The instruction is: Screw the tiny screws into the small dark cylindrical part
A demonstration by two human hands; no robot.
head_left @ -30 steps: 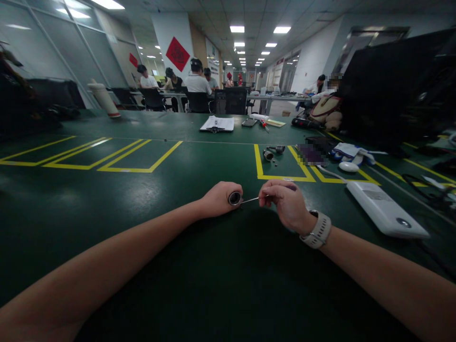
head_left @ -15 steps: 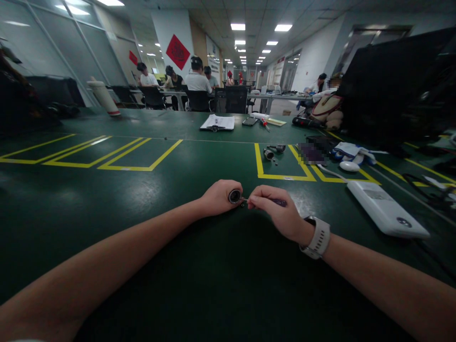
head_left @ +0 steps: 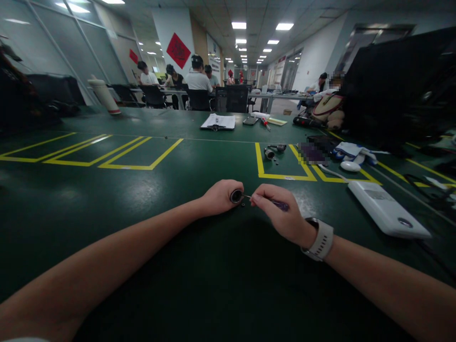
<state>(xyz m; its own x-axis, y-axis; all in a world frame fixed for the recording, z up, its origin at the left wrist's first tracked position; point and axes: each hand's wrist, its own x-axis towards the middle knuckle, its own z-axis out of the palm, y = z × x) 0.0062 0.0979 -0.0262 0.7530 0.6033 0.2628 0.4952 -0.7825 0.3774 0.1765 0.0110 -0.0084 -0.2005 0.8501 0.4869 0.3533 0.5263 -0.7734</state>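
My left hand (head_left: 221,197) is closed around a dark, round, hollow metal part (head_left: 236,196), whose open end faces me. In my right hand (head_left: 276,206) is a screwdriver with a dark purple handle (head_left: 280,204). Its thin metal shaft points left, and the tip is at or near the edge of the metal part; I cannot tell whether they touch. A tiny dark ring-like piece (head_left: 242,204) lies on the green table (head_left: 199,266) just below the part.
Similar metal parts (head_left: 270,154) and tiny pieces lie inside a yellow-taped box ahead. A white power bank (head_left: 388,209) with a cable lies at right. Farther back are a clipboard (head_left: 218,121), a phone (head_left: 250,120), a red-handled tool (head_left: 265,124) and a bottle (head_left: 104,96). People sit beyond.
My right hand has shifted slightly right, drawing the screwdriver back a little, so more of its shaft shows. My left hand keeps hold of the metal part, almost still.
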